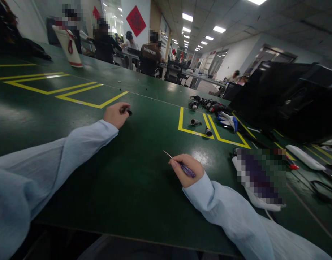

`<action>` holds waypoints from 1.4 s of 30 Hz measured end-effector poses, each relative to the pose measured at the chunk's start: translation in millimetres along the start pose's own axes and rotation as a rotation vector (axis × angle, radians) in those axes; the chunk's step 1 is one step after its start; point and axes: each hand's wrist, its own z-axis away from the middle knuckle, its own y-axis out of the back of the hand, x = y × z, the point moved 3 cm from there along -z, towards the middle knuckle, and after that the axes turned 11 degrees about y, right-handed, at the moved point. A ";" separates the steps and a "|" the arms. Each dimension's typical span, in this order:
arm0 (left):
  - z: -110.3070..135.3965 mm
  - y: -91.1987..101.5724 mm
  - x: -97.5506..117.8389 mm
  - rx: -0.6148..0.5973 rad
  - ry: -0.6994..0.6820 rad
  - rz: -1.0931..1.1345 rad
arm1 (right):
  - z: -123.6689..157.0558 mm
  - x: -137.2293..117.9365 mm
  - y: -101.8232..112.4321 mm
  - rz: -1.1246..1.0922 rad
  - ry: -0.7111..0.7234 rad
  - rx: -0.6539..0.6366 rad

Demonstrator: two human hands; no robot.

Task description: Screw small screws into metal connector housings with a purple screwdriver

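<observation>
My left hand (pixel 116 115) is closed, its fingers pinching a small dark cylindrical connector (pixel 129 112) just above the green table (pixel 122 180). Most of that part is hidden behind the fingers. In my right hand (pixel 188 168) is a screwdriver (pixel 188 171) with a translucent purple handle, its thin shaft pointing up and left, away from the fingers. Two similar metal connectors lie in a yellow-taped area to the right: one connector (pixel 194 122) on its side, the other connector (pixel 208 132) with its round opening toward me.
Coiled black cables (pixel 203 103) and a blue-and-white glove (pixel 227 121) lie at the back right. A phone-like blurred item on a white base (pixel 252 198) is right of my right hand. A white paper cup (pixel 69 47) stands far left. People sit at desks beyond.
</observation>
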 end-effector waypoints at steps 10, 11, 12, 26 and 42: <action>-43.1 42.8 -40.9 -0.026 0.003 -0.340 | 1.7 9.8 -10.5 -0.017 -0.044 -0.065; -44.0 41.9 -40.9 -0.023 0.006 -0.333 | 1.7 9.8 -10.5 -0.018 -0.047 -0.069; -44.8 41.3 -40.7 -0.015 0.008 -0.322 | 1.7 9.8 -10.6 -0.020 -0.053 -0.071; -44.8 40.1 -35.7 -0.098 -0.026 -0.313 | -0.5 7.7 -6.1 -0.042 -0.076 -0.138; 89.0 -18.6 44.4 -0.512 -0.703 -0.331 | 2.2 2.0 5.1 -0.481 -0.050 0.058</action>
